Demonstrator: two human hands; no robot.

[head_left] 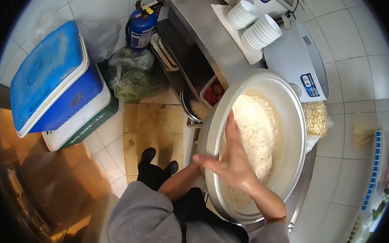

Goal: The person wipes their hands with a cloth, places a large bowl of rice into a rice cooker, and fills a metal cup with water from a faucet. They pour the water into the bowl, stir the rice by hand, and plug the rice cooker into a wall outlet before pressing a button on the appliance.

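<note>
A large metal basin (292, 140) sits in front of me, its near rim close to my body. Inside lies a pale, crumbly, flour-like mass (258, 129), with a thin beige residue smeared on the wall around it. My right hand (232, 163) is over the basin's left rim, thumb stretched outward past the rim and fingers extended over the inside, along the edge of the mass. It holds nothing that I can see. My left forearm (181, 182) reaches to the basin's left side, where the basin and my right hand hide the left hand and its fingers.
Stacked white cups (261, 32) stand on the steel counter (195, 22) beside a grey appliance (294, 56). A bag of pale pieces (315, 119) lies right of the basin. On the left are a blue cooler (51, 79), bagged greens (130, 80), a blue extinguisher (141, 30) and floor cardboard (152, 128).
</note>
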